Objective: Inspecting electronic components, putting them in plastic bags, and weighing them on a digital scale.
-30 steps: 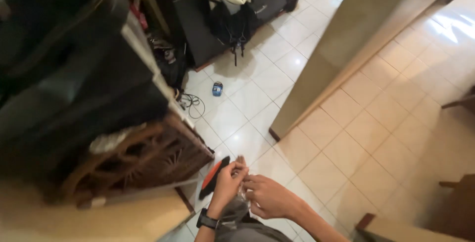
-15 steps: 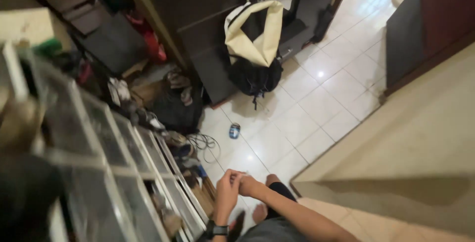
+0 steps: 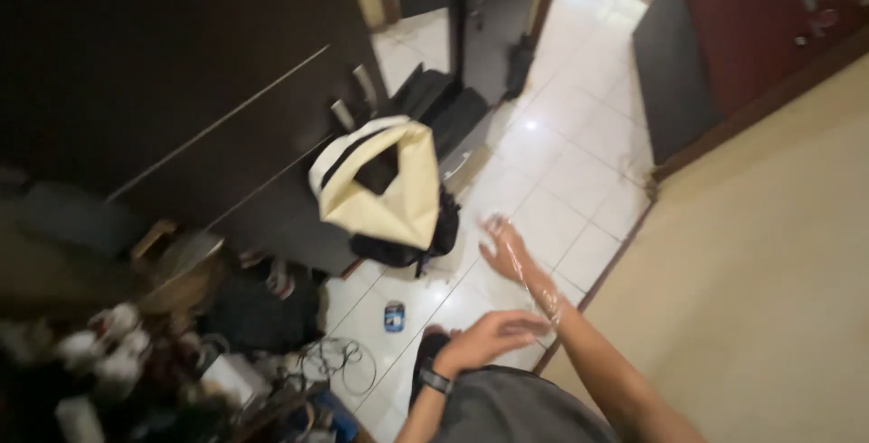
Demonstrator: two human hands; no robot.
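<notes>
Can on floor, seemingly before bag.

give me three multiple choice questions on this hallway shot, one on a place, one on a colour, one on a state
1. Where does the small blue can lie?
A. on the white floor tiles
B. inside the backpack
C. in the left hand

2. What colour is the roll-top of the backpack?
A. red
B. pale yellow
C. green

3. How is the right hand?
A. fist closed on a cable
B. gripping the can
C. fingers spread, covered in a thin clear film

Answers:
1. A, the can lies on bare tile, apart from both hands.
2. B, the folded top is pale yellow above a black body.
3. C, shiny clear film covers the hand and wrist, with the left hand at the forearm.
</notes>
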